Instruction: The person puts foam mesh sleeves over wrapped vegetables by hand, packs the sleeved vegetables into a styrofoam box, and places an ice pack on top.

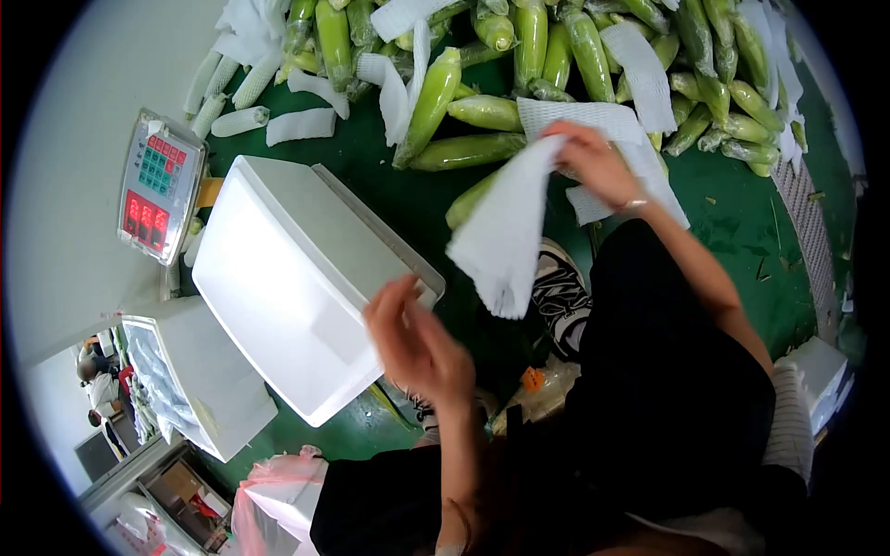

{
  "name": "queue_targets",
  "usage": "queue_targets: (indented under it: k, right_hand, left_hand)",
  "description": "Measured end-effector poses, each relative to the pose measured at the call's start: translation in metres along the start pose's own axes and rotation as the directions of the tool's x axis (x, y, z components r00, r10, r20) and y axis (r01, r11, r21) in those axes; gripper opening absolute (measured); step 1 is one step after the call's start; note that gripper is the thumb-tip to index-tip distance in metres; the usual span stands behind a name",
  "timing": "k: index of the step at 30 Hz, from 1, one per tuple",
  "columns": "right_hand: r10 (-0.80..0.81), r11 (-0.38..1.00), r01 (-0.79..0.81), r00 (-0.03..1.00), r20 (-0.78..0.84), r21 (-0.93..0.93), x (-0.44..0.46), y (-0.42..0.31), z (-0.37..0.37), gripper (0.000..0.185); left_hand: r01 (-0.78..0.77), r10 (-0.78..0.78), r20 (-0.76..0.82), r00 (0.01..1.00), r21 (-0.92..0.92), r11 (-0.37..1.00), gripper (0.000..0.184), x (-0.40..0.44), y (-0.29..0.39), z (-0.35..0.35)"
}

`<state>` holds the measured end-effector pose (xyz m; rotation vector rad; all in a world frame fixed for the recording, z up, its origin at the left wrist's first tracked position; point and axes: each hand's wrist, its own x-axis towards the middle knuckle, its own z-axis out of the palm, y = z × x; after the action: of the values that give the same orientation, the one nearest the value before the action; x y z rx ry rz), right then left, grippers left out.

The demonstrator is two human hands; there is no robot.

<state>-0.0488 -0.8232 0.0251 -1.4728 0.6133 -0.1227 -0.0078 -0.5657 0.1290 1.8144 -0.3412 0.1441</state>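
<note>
My right hand (593,162) is closed on one end of a white foam net sleeve (505,232), which hangs down over the floor beside my shoe. Lower and to the left, my left hand (422,347) is held up with its fingers apart and slightly bent, blurred by motion. It holds nothing and overlaps the near edge of a white foam box (269,287). Beyond my hands lie long green vegetables (431,107) that look like ears of corn in the husk, many in clear film. One (471,199) is partly hidden behind the sleeve.
More foam sleeves (640,74) lie among the heap, and several sleeved pieces (255,83) rest at the wall. A digital scale display (153,190) stands behind the box. Another foam box (222,398) and a pink plastic bag (269,486) are at lower left. Distant people are at far left.
</note>
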Motion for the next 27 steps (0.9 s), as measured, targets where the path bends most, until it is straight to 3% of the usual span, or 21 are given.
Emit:
queue_targets:
  k: [1,2,4,6,7,8,9,13,15,16,17,18,19,20,21,22,23,24,25,26,27]
  right_hand:
    - [0.019,0.982,-0.036,0.996,0.092,0.188,0.018,0.017,0.029,0.018]
    - [0.014,0.962,-0.051,0.990,0.138,0.269,0.023,0.014,0.059,0.018]
    - [-0.011,0.962,-0.077,0.948,0.319,0.263,0.036,0.028,0.088,0.017]
    - [-0.183,0.982,0.175,0.972,0.151,0.067,0.049,0.054,0.108,0.022]
    - [-0.172,0.978,0.153,0.976,0.133,0.143,0.052,0.075,0.108,0.033]
    - [0.053,0.990,-0.055,0.998,0.025,0.130,0.057,0.083,0.108,0.043]
    - [0.035,0.993,-0.033,0.999,-0.020,0.116,0.061,0.114,0.107,0.042]
    - [0.137,0.990,-0.138,0.987,0.085,-0.002,0.045,0.107,0.094,0.033]
    - [0.220,0.866,-0.236,0.972,0.089,0.441,0.025,0.083,0.095,0.018]
    - [0.222,0.811,-0.240,0.970,0.099,0.533,0.025,0.085,0.089,0.013]
    - [0.225,0.748,-0.243,0.968,0.109,0.618,0.025,0.084,0.083,0.009]
    - [0.116,0.590,-0.169,0.985,0.124,0.790,0.031,0.099,0.083,0.015]
    - [0.150,0.472,-0.238,0.970,0.189,0.849,0.022,0.087,0.082,0.019]
    - [0.170,0.344,-0.301,0.952,0.256,0.890,0.013,0.073,0.082,0.023]
    - [0.251,0.333,-0.396,0.912,0.325,0.856,0.009,0.083,0.088,0.026]
    - [0.335,0.318,-0.489,0.859,0.386,0.812,0.000,0.096,0.095,0.029]
    - [0.371,0.553,-0.416,0.899,0.233,0.722,-0.013,0.099,0.104,0.031]
    - [0.307,0.773,-0.307,0.947,0.095,0.555,-0.013,0.115,0.115,0.032]
    - [0.238,0.906,-0.220,0.971,-0.004,0.362,-0.019,0.122,0.117,0.033]
    - [0.150,0.980,-0.137,0.985,-0.082,0.146,-0.030,0.128,0.121,0.033]
    - [-0.151,0.953,0.101,0.975,-0.161,-0.284,-0.042,0.170,0.126,0.031]
  left_hand:
    - [0.103,-0.103,-0.017,0.995,0.009,0.995,0.020,0.007,-0.014,0.021]
    - [0.258,-0.270,0.035,0.962,-0.429,0.865,0.022,0.011,-0.059,0.036]
    - [0.457,-0.352,0.398,0.847,-0.209,0.864,0.029,0.034,-0.101,0.068]
    - [0.522,-0.410,0.476,0.778,-0.126,0.844,0.031,0.032,-0.151,0.082]
    - [0.548,-0.437,0.512,0.740,-0.081,0.833,0.032,0.032,-0.174,0.089]
    - [0.758,-0.622,0.462,0.631,-0.197,0.622,0.032,0.030,-0.166,0.090]
    - [0.800,-0.670,0.459,0.583,-0.180,0.573,0.032,0.031,-0.168,0.089]
    - [0.763,-0.604,0.469,0.644,-0.444,0.469,0.025,0.035,-0.169,0.089]
    - [0.770,-0.569,0.519,0.638,-0.449,0.454,0.025,0.040,-0.166,0.088]
    - [0.773,-0.527,0.566,0.634,-0.457,0.439,0.026,0.045,-0.166,0.090]
    - [0.853,-0.695,0.520,0.496,-0.440,0.280,0.024,0.051,-0.167,0.094]
    - [0.789,-0.666,0.436,0.605,-0.437,0.432,0.026,0.047,-0.187,0.099]
    - [0.410,-0.373,0.333,0.866,-0.044,0.911,0.027,0.043,-0.232,0.092]
    - [0.143,-0.240,0.352,0.905,0.280,0.949,0.027,0.044,-0.235,0.092]
    - [-0.134,-0.101,0.364,0.926,0.567,0.812,0.027,0.045,-0.238,0.092]
    - [-0.067,-0.222,0.289,0.931,0.735,0.674,0.027,0.041,-0.209,0.100]
    - [-0.612,0.098,0.625,0.775,0.701,0.367,0.029,0.034,-0.212,0.093]
    - [-0.452,-0.141,0.602,0.786,0.715,0.534,0.033,0.028,-0.226,0.090]
    - [-0.106,-0.431,0.483,0.763,0.750,0.653,0.033,0.027,-0.222,0.091]
    - [0.259,-0.694,0.375,0.615,0.735,0.627,0.034,0.027,-0.210,0.088]
    - [0.219,-0.698,0.416,0.583,0.747,0.628,0.035,0.024,-0.183,0.088]
